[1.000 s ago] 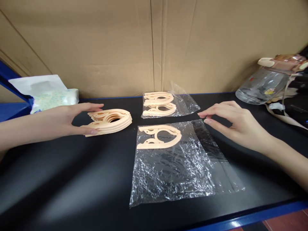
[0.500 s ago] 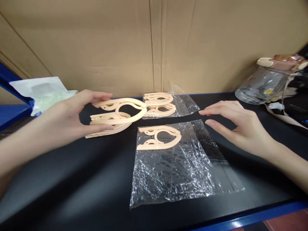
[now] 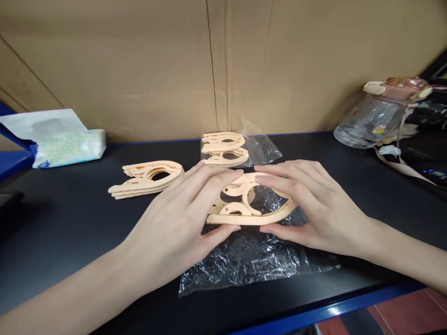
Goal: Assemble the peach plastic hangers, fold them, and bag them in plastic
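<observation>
A cream plastic folding hanger [image 3: 275, 217], folded up, is gripped at both ends above a clear plastic bag [image 3: 244, 265]. My left hand [image 3: 188, 209] pinches its left end between thumb and fingers. My right hand [image 3: 310, 204] holds the curved right end the same way. Another hanger lies on the bag beneath, mostly covered by the held one. Left of my left hand, a stack of matching folded hangers [image 3: 146, 186] rests on the black table [image 3: 80, 223]. Behind my hands, a second clear bag [image 3: 263, 149] has more folded hangers [image 3: 225, 151] in it.
A packet of tissues [image 3: 70, 146] stands at the back left. At the back right a clear drink bottle [image 3: 366, 118] with a pink lid and strap leans beside dark items. Cardboard [image 3: 139, 70] walls off the back, and a blue edge [image 3: 314, 311] runs along the front.
My left hand has carried the hanger from above the stack rightward over the front bag. My right hand has come in from the right and taken hold of the hanger's other end.
</observation>
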